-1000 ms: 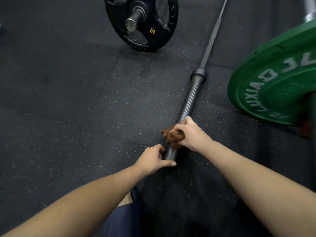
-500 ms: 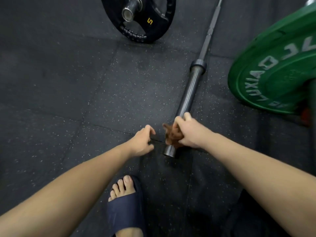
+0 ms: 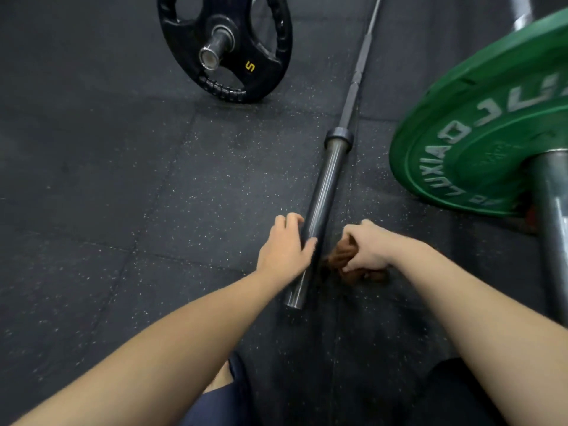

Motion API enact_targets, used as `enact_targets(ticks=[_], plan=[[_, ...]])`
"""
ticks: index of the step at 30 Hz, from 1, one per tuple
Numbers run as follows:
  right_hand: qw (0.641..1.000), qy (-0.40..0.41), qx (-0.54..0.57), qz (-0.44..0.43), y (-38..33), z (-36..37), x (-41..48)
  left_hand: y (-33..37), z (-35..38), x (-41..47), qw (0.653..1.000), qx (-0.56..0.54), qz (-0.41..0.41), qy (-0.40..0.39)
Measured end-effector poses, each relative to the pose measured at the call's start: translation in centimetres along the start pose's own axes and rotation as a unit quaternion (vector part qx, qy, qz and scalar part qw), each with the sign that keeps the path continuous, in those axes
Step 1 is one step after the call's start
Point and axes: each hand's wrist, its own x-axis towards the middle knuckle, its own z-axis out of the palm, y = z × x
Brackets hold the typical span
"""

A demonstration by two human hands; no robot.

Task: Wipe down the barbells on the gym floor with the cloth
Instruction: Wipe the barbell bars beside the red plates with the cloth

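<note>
Barbells lie on the dark speckled floor [image 3: 92, 179] around both hands. Farthest left, well beyond the left hand, a black plate [image 3: 246, 35] marked with a yellow 5 stands on its edge, and the steel stub [image 3: 212, 55] of its bar pokes out toward the camera. Nearer than the left hand, under the left forearm, part of a foot in a dark blue slipper [image 3: 221, 407] shows.

The left hand [image 3: 284, 244] sits against the left side of the bare barbell [image 3: 322, 195]. Its thumb lies across the top of the thick sleeve and its fingers curl against the left flank, so it grasps the sleeve a little way up from the near end. That barbell lies flat on the floor between the two hands, with its near end beside the left wrist. It runs away from the hands past a collar [image 3: 338, 136] into the thinner shaft, which leaves the top edge.

Just right of the sleeve, the brown cloth [image 3: 341, 262] is bunched on the floor. Whether its left edge touches the steel cannot be told. The right hand [image 3: 368, 250] is clenched around the cloth from above, knuckles up and fingers curled down into the folds.

Further right, well apart from the right hand, a green plate [image 3: 479, 142] with pale lettering stands on the floor. It is mounted on the thick sleeve [image 3: 553, 210] of a third bar that runs along the right edge.
</note>
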Motion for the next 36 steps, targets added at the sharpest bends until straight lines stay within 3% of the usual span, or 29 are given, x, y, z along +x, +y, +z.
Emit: enact_targets(ticks=[3, 6, 8, 14, 22, 26, 30, 32, 35, 36], plan=[[0.975, 0.160, 0.066, 0.141, 1.2, 0.5, 0.5, 1.8, 1.8, 0.0, 0.989, 0.128, 0.078, 0.018], [0.938, 0.287, 0.101, 0.166, 1.1, -0.2, 1.1, 1.9, 3.3, -0.1, 0.971, 0.199, 0.116, -0.064], [0.930, 0.310, 0.116, 0.161, 1.1, 0.0, 1.8, 0.8, 4.0, -0.1, 0.953, 0.245, 0.125, -0.124], [0.919, 0.337, 0.174, 0.109, -1.2, 0.9, 3.7, -1.9, 3.2, 0.7, 0.946, 0.252, 0.147, -0.138], [0.857, 0.421, 0.296, 0.032, -3.7, 1.1, 6.2, -7.5, -1.4, 2.6, 0.958, 0.145, 0.114, -0.217], [0.835, 0.438, 0.333, 0.007, -4.5, -1.8, 8.2, -8.1, -2.7, 2.6, 0.969, 0.037, 0.034, -0.240], [0.844, 0.431, 0.315, -0.043, -5.6, -7.6, 11.9, -7.6, -2.9, 2.3, 0.967, 0.003, 0.037, -0.253], [0.853, 0.381, 0.345, -0.088, -6.4, -10.1, 13.8, -7.7, -2.4, 2.3, 0.969, -0.015, 0.044, -0.244], [0.905, 0.263, 0.322, -0.087, -6.8, -9.9, 16.3, -7.9, -2.0, 2.1, 0.969, -0.025, 0.037, -0.244], [0.892, 0.254, 0.363, -0.083, -7.0, -9.3, 16.8, -8.0, -2.2, 2.2, 0.971, -0.031, 0.037, -0.235]])
